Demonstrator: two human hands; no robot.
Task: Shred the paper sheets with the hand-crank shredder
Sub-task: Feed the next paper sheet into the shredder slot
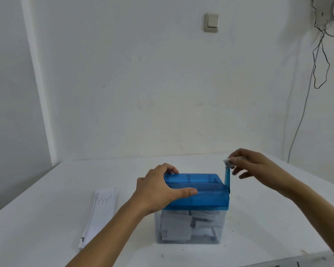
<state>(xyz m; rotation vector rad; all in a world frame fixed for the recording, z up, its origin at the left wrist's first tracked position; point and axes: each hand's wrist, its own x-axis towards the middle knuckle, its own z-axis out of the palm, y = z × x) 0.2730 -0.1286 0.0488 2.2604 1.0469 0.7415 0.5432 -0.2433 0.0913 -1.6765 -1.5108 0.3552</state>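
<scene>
A hand-crank shredder stands mid-table: a blue translucent lid [206,195] on a clear bin [218,224] holding shredded paper strips and pieces. My left hand [158,189] lies over the lid's left end, fingers curled over its far edge and thumb stretched along the top. The blue crank arm [227,179] points upward at the lid's right side. My right hand [252,163] pinches the pale knob [227,162] at the crank's top. A stack of printed paper sheets [102,207] lies on the table left of the shredder. No sheet shows in the slot.
The white table [268,228] meets a white wall at the back. A light switch [211,22] is on the wall, and loose cables [319,60] hang at the upper right. A dark object peeks in at the table's bottom right edge.
</scene>
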